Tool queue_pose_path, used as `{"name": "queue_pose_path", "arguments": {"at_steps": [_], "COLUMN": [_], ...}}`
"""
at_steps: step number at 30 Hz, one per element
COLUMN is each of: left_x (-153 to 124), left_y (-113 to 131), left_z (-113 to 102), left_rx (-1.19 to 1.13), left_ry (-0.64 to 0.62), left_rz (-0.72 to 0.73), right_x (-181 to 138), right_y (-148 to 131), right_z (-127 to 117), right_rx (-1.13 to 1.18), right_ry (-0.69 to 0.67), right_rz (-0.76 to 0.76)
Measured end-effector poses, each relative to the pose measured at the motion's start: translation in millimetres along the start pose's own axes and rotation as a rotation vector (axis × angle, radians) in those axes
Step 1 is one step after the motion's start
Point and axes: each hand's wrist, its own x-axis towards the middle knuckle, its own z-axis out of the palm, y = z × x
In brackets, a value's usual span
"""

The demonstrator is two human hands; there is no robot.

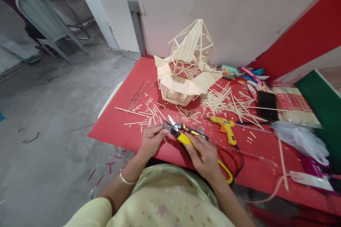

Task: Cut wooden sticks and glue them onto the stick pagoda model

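My right hand point(204, 154) is wrapped round a pair of yellow-handled cutters point(183, 139), whose dark jaws point left. One long yellow handle sticks out below the palm. At the jaw tips, the thumb and fingers of my left hand point(153, 140) are pinched together; whatever lies between them is too small to make out. Just beyond, a second cutting tool point(174, 124) with silver blades and black-and-yellow grips rests on the red table point(112, 124). Short cut sticks point(153, 113) are scattered in front of my left hand.
A pagoda-like stick model point(183, 85) stands against the wall. Right of it lie a pile of loose sticks point(218, 99), a yellow glue gun point(225, 127) with its cord, packaged sticks point(295, 103) and a plastic bag point(301, 140). A clear ruler point(138, 95) lies left.
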Motion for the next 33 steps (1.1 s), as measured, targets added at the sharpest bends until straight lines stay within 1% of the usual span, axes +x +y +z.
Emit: {"name": "queue_pose_path", "arguments": {"at_steps": [4, 7, 9, 11, 13, 14, 16, 18, 20, 23, 25, 27, 29, 30, 33], "left_x": [0, 1, 1, 1, 1, 1, 2, 5, 10, 19, 26, 32, 38, 42, 54], "left_y": [-3, -7, -8, -6, -3, -2, -1, 0, 3, 16, 32, 49, 64, 71, 82], "left_z": [1, 4, 5, 6, 6, 5, 2, 0, 0, 10, 21, 33, 44, 48, 55], "left_rx": [-0.045, -0.146, -0.226, -0.293, -0.343, -0.362, -0.396, -0.424, -0.441, -0.473, -0.480, -0.475, -0.470, -0.455, -0.362], "left_ry": [0.118, 0.122, 0.078, 0.043, 0.042, 0.053, 0.083, 0.087, 0.070, 0.034, 0.020, 0.022, 0.019, 0.026, 0.043], "left_rz": [-0.030, -0.116, -0.180, -0.216, -0.231, -0.235, -0.245, -0.260, -0.251, -0.183, -0.089, 0.012, 0.092, 0.124, 0.198], "right_x": [3, 20, 36, 53, 67, 71, 75, 75, 73, 73, 78, 86, 97, 103, 123], "right_y": [2, 1, 0, 0, 2, 3, 6, 5, -2, -22, -35, -40, -36, -32, -18], "right_z": [2, 5, 8, 14, 20, 24, 28, 26, 18, 0, -11, -20, -29, -34, -55], "right_rx": [-0.113, -0.243, -0.343, -0.429, -0.482, -0.493, -0.485, -0.435, -0.306, 0.045, 0.279, 0.441, 0.513, 0.512, 0.406], "right_ry": [0.060, 0.116, 0.095, 0.024, -0.035, -0.043, -0.007, 0.045, 0.043, -0.061, -0.127, -0.171, -0.168, -0.135, 0.027], "right_rz": [0.021, 0.050, 0.072, 0.094, 0.094, 0.081, 0.034, -0.017, -0.051, -0.037, 0.020, 0.094, 0.153, 0.169, 0.157]}}
